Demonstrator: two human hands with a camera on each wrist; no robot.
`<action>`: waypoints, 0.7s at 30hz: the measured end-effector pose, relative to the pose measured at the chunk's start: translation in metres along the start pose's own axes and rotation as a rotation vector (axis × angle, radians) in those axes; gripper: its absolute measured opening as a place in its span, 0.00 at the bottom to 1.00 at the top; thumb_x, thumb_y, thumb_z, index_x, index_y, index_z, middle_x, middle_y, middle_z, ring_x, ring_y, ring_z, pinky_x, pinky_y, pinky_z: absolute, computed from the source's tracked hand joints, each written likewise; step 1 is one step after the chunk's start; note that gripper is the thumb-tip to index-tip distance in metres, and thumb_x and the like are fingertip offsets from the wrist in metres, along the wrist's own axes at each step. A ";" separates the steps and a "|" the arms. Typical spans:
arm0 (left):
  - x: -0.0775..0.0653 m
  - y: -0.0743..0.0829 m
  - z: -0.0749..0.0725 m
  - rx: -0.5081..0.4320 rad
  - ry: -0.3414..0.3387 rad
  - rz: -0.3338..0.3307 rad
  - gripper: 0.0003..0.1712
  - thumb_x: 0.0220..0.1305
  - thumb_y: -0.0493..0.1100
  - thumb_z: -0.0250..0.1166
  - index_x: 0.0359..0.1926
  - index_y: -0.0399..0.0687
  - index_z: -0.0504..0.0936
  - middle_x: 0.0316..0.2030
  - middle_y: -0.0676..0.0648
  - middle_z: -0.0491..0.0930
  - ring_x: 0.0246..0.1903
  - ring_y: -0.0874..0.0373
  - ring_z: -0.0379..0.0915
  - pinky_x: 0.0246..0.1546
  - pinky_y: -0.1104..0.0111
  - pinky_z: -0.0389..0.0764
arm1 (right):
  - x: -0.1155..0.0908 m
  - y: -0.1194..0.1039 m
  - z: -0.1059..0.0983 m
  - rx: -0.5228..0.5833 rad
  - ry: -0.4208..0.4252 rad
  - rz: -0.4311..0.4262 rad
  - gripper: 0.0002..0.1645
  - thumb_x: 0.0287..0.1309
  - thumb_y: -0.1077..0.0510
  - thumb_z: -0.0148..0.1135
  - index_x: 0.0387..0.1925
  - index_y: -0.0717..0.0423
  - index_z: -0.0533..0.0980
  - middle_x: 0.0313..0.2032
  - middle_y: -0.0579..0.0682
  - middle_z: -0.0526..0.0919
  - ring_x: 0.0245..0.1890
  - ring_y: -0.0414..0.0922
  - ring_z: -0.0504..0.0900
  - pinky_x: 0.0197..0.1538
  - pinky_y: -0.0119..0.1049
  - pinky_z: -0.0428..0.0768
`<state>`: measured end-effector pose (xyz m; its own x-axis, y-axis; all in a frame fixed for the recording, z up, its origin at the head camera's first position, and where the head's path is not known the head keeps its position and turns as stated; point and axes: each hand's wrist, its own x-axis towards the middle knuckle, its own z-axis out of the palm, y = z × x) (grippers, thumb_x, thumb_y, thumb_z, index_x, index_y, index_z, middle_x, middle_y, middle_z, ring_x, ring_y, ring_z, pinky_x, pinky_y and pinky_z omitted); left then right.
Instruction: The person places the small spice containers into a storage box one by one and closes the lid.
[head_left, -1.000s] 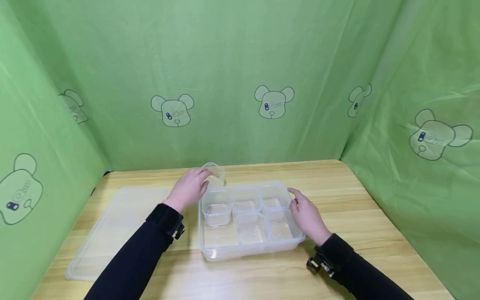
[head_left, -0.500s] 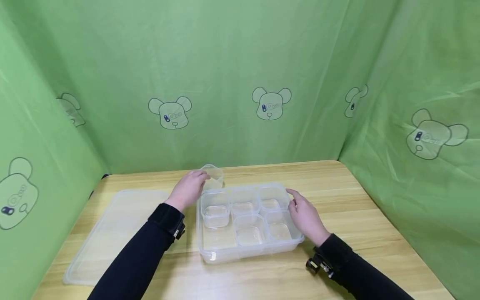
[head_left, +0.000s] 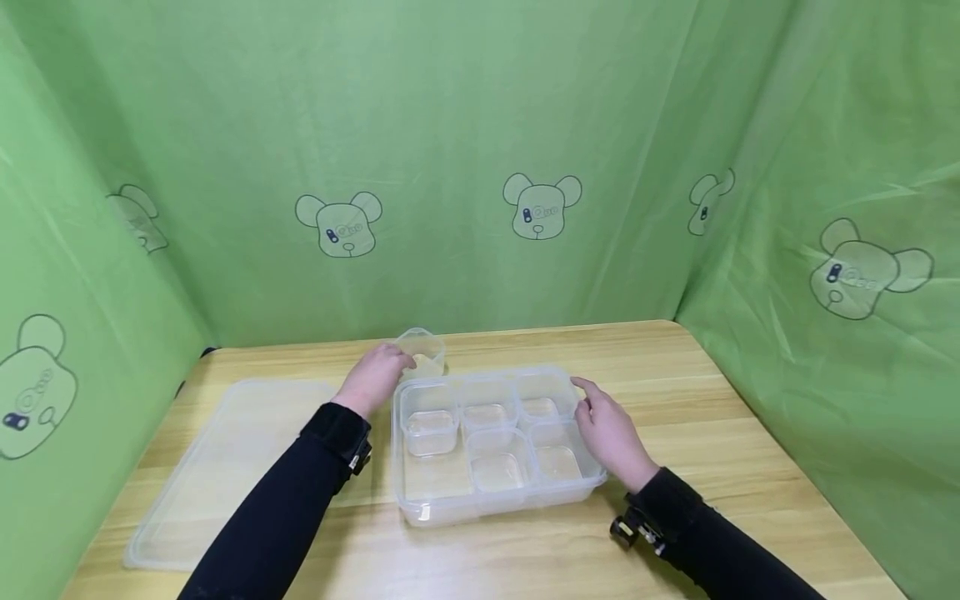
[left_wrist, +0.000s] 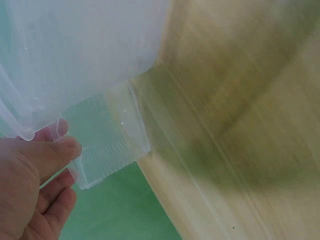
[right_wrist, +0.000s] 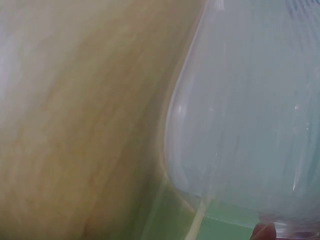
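A small clear plastic container [head_left: 429,360] stands behind the back left corner of a large clear plastic box [head_left: 502,502]. My left hand [head_left: 372,379] pinches its near left side between thumb and fingers; the left wrist view shows the thumb [left_wrist: 69,148] at the small container's edge [left_wrist: 110,145]. My right hand [head_left: 617,440] holds the large box's rim at the back right, index finger extended; just one fingertip [right_wrist: 265,231] shows in the right wrist view. Inside the box sit several matching small containers [head_left: 498,471], the back left one [head_left: 431,442] beside the bare front left floor.
A large flat translucent lid [head_left: 217,475] lies on the wooden table [head_left: 540,558], left of the box and partly beneath the left forearm. Green fabric walls [head_left: 450,283] with bear-head prints rise around the table's back and sides.
My left fingertips have slid slightly left and lower on the small container, which stays nearly in place. The right hand and the box look unmoved; the head view has shifted a little.
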<state>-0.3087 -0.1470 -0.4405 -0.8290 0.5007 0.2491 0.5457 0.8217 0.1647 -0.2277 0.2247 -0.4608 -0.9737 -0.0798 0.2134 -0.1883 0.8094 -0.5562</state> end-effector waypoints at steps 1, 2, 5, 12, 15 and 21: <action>0.000 -0.001 0.001 0.009 0.007 0.009 0.16 0.60 0.24 0.63 0.47 0.39 0.86 0.46 0.42 0.85 0.52 0.45 0.78 0.60 0.57 0.74 | 0.000 0.000 0.000 -0.001 0.001 -0.001 0.26 0.72 0.62 0.44 0.69 0.63 0.66 0.26 0.50 0.72 0.17 0.41 0.66 0.20 0.34 0.67; 0.000 -0.002 0.002 0.011 0.010 0.013 0.16 0.59 0.24 0.64 0.46 0.40 0.86 0.46 0.42 0.85 0.51 0.46 0.78 0.59 0.58 0.74 | 0.000 0.001 0.000 -0.002 0.002 -0.003 0.26 0.72 0.63 0.44 0.69 0.63 0.66 0.26 0.50 0.72 0.17 0.41 0.66 0.21 0.34 0.66; -0.001 -0.003 0.004 0.020 0.019 0.017 0.14 0.59 0.25 0.65 0.44 0.40 0.87 0.44 0.43 0.85 0.49 0.46 0.79 0.57 0.58 0.75 | 0.000 0.001 0.001 -0.004 0.004 -0.008 0.26 0.72 0.63 0.44 0.69 0.63 0.66 0.26 0.50 0.72 0.18 0.41 0.65 0.21 0.34 0.66; -0.004 -0.003 0.004 0.006 0.009 -0.003 0.12 0.60 0.27 0.67 0.43 0.41 0.87 0.44 0.43 0.85 0.48 0.47 0.80 0.55 0.58 0.78 | 0.001 0.001 0.000 0.007 -0.006 -0.002 0.26 0.73 0.63 0.43 0.69 0.64 0.66 0.25 0.50 0.71 0.17 0.42 0.65 0.21 0.35 0.66; -0.005 -0.004 0.003 -0.003 0.011 0.000 0.11 0.60 0.30 0.69 0.43 0.41 0.88 0.44 0.44 0.86 0.47 0.47 0.81 0.53 0.58 0.79 | 0.001 0.001 0.001 0.008 -0.006 0.000 0.26 0.73 0.63 0.44 0.69 0.64 0.66 0.26 0.50 0.71 0.18 0.42 0.66 0.21 0.35 0.66; -0.010 -0.004 -0.001 -0.005 0.029 0.025 0.08 0.59 0.32 0.70 0.41 0.41 0.88 0.40 0.45 0.86 0.43 0.48 0.81 0.49 0.59 0.81 | 0.001 0.001 0.000 0.009 -0.008 0.000 0.26 0.73 0.63 0.44 0.69 0.64 0.65 0.27 0.50 0.72 0.18 0.42 0.66 0.21 0.34 0.66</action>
<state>-0.3027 -0.1555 -0.4430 -0.8112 0.5128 0.2812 0.5669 0.8076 0.1627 -0.2284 0.2251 -0.4610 -0.9747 -0.0847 0.2068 -0.1894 0.8043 -0.5632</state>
